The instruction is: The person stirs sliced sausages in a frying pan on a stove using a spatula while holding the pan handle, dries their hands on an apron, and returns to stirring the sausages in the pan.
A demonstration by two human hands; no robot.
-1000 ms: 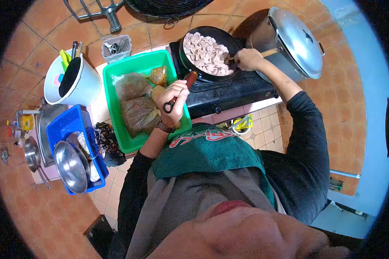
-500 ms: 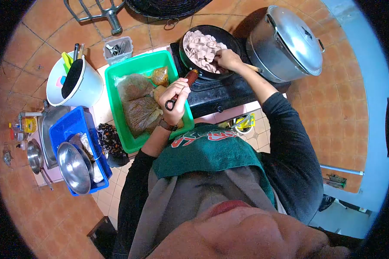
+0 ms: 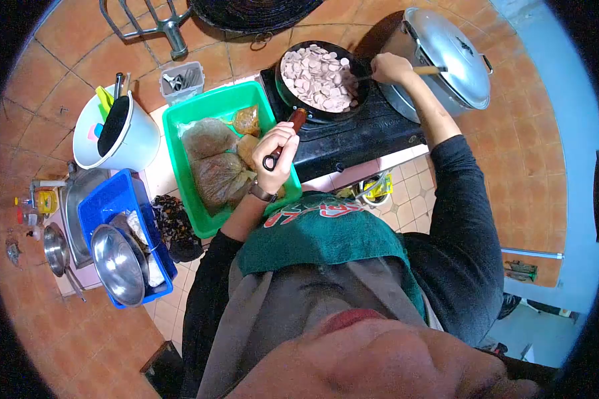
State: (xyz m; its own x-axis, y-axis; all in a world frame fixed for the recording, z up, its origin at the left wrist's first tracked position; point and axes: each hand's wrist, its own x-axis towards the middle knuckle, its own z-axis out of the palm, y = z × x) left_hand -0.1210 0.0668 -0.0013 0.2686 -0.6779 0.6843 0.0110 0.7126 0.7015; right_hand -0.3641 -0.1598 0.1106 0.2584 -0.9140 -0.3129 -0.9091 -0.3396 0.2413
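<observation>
My left hand (image 3: 276,151) is closed around the brown handle (image 3: 299,118) of a black frying pan (image 3: 358,100), with the handle's ring end showing below the fingers. Pale pinkish round slices (image 3: 317,76), like sliced sausage, fill much of the pan, which sits on a black stove (image 3: 339,149). My right hand (image 3: 391,68) grips a spatula with a wooden handle (image 3: 429,70) at the pan's right side. Its thin metal shaft points into the pan, and its blade cannot be made out among the slices.
A large lidded metal pot (image 3: 439,63) stands close at the right of the pan. To the left, a green tub (image 3: 180,193) holds several filled plastic bags. Farther left are a white bucket (image 3: 136,143), a sink (image 3: 83,186) and a blue basin (image 3: 106,199) with a metal bowl (image 3: 118,263).
My right hand has moved right and up from over the slices to the pan's right edge, spatula still held. The slices are spread flatter. My left hand keeps its hold on the handle.
</observation>
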